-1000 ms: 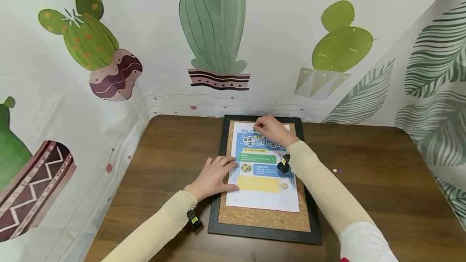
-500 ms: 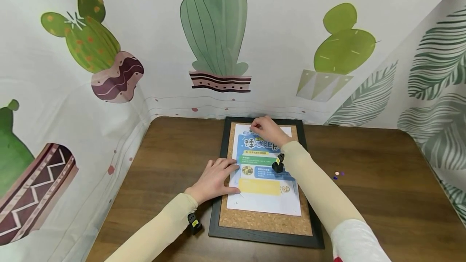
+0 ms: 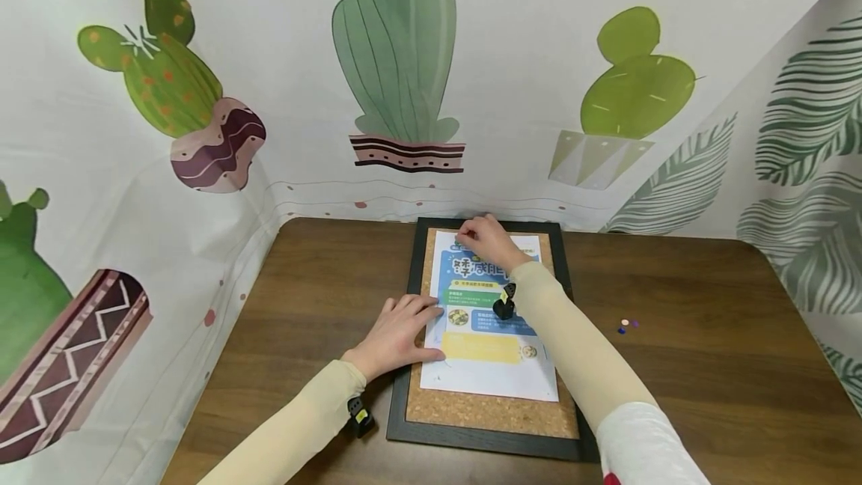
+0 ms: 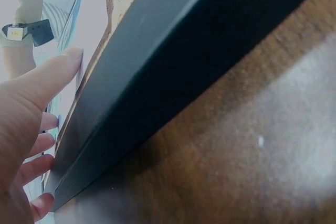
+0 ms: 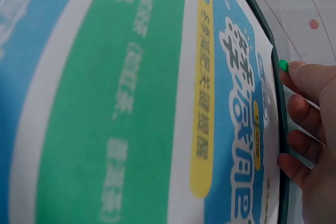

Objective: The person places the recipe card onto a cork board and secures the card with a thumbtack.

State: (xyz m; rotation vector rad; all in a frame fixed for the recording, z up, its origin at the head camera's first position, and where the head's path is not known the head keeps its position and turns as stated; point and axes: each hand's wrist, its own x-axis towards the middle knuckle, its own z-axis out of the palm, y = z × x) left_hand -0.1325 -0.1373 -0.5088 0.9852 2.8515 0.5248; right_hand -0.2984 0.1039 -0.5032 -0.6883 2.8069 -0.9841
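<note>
A printed poster [image 3: 488, 382] lies on a cork board [image 3: 471, 409] with a black frame [image 3: 458, 434]. In the head view my left hand [image 3: 397, 334] rests at the poster's left edge, fingers spread over the frame. The left wrist view shows its thumb [image 4: 63, 72] on the paper. My right hand [image 3: 490, 240] is over the poster's top left. Between its thumb and index finger it pinches a small green thumbtack [image 5: 284, 65], close to the top left corner of the poster in the right wrist view. The tack's point is hidden.
To the right of the board, a few small white, purple and blue round pieces [image 3: 625, 322] lie on the brown wooden table [image 3: 707, 365]. A white cloth with printed cacti [image 3: 512, 96] hangs behind the table.
My right hand has moved slightly left along the top of the poster. The left hand keeps its place on the left edge. The small pieces on the table show more as the right arm shifts.
</note>
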